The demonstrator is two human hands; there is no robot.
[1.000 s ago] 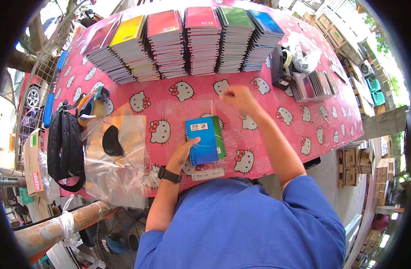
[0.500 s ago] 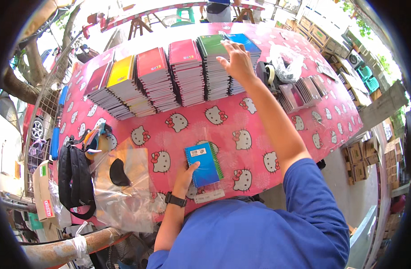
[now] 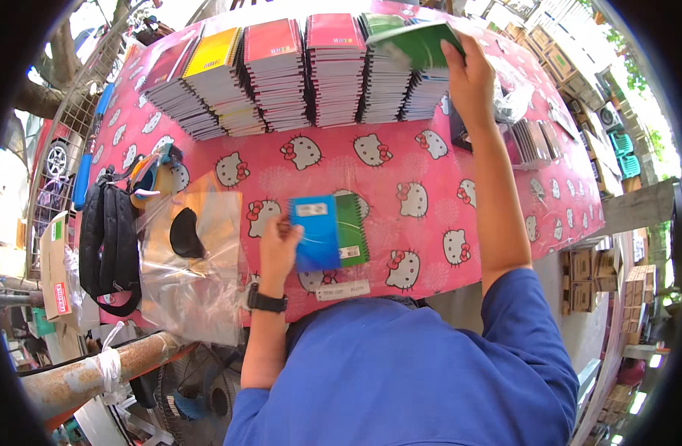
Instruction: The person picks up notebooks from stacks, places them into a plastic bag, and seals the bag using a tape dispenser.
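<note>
Over the far-right end of the row of stacks, my right hand (image 3: 471, 78) grips a green spiral notebook (image 3: 426, 46) by its right side, tilted and slightly blurred. Below it stand the green notebook stack (image 3: 383, 98) and the partly hidden blue notebook stack (image 3: 424, 98). Near me, my left hand (image 3: 279, 249) is closed on the left edge of a blue spiral notebook (image 3: 316, 241) with a white label. That notebook overlaps another green spiral notebook (image 3: 351, 230), whose right part shows on the pink cat-print tablecloth (image 3: 423, 245).
Maroon (image 3: 174, 61), yellow (image 3: 213, 50), red (image 3: 272, 39) and pink (image 3: 332, 30) notebook stacks continue the row leftward. Small dark-edged packs (image 3: 533, 141) and crumpled clear plastic (image 3: 513, 100) lie right. A black backpack (image 3: 110, 241) and plastic bags (image 3: 196, 282) occupy the left side.
My right hand has lifted a green notebook off its stack and moved right with it. My left hand has shifted the blue notebook leftward, uncovering more of the green one beneath. The view has tilted down.
</note>
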